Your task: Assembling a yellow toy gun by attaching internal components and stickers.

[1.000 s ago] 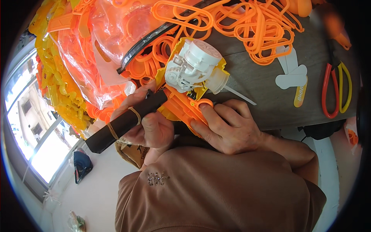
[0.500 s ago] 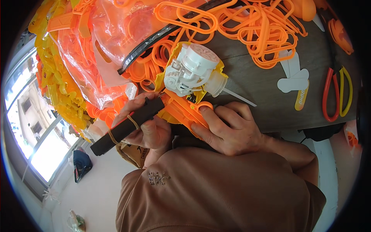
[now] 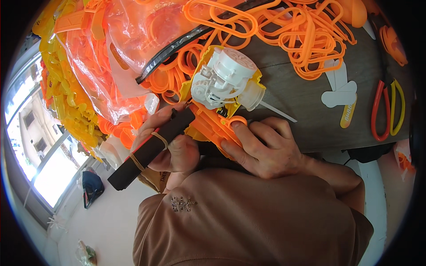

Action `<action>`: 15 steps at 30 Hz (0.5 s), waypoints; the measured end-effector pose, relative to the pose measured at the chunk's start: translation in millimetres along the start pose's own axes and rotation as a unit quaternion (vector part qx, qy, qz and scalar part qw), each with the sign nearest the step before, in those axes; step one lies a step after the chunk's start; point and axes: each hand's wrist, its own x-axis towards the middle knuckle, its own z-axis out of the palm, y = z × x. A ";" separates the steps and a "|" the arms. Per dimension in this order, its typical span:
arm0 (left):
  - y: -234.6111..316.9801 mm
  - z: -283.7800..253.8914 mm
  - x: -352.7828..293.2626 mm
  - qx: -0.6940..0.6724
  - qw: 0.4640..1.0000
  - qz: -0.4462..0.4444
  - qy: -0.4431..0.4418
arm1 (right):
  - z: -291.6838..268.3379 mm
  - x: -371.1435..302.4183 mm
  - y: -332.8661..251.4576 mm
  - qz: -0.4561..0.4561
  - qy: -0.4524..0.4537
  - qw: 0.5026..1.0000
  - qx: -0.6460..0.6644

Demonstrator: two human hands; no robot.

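Note:
My left hand (image 3: 180, 153) is closed around a dark rectangular bar (image 3: 151, 150) with two tan rubber bands round it. The bar's upper end meets the orange handle (image 3: 213, 126) of an opened plastic toy; the exact contact is hidden. My right hand (image 3: 268, 148) grips that handle from the right, its index finger at a small orange ring (image 3: 237, 120). Above the handle, a white gear-and-fan mechanism (image 3: 226, 73) sits in the yellow half shell (image 3: 207, 55). From its clear round cup (image 3: 250, 97) a thin white tube (image 3: 278, 111) sticks out to the right.
Orange loop-shaped parts (image 3: 310, 48) are heaped at the back of the grey table (image 3: 284, 93). Clear bags of orange parts (image 3: 128, 40) and a pile of yellow parts (image 3: 73, 102) stand left. White flat pieces (image 3: 339, 93) and red-and-yellow-handled pliers or cutters (image 3: 380, 111) lie right.
The dark bar has shifted slightly right with my left hand, its lower end dropping. The toy has moved a little to the right; my right hand keeps its grip.

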 end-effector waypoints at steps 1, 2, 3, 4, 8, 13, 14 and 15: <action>-0.9 -0.9 0.7 0.000 1.000 -0.001 0.000 | 0.4 -0.1 0.2 0.001 -0.001 1.000 0.000; -2.3 -2.2 2.1 -0.011 1.000 -0.017 0.002 | 1.1 0.0 0.8 0.000 0.003 1.000 -0.005; -2.3 -3.4 3.2 -0.019 0.999 -0.033 0.005 | 1.4 0.2 0.5 -0.002 0.007 1.000 -0.009; -2.4 -3.3 3.6 -0.018 0.999 -0.034 0.005 | 1.0 0.3 0.4 -0.002 0.007 1.000 -0.007; 1.4 -4.4 8.3 -0.043 0.995 -0.085 0.026 | 1.2 0.2 1.7 -0.004 0.005 1.000 -0.006; 4.7 -13.2 15.9 -0.082 0.989 -0.121 0.007 | -0.6 1.8 0.2 0.003 0.004 1.000 0.002; 5.4 -15.9 21.7 -0.100 0.985 -0.140 -0.023 | 0.9 1.7 0.2 0.003 0.011 1.000 0.001; 6.2 -17.6 26.7 -0.118 0.979 -0.159 -0.051 | 1.9 1.3 0.5 0.002 0.017 1.000 -0.001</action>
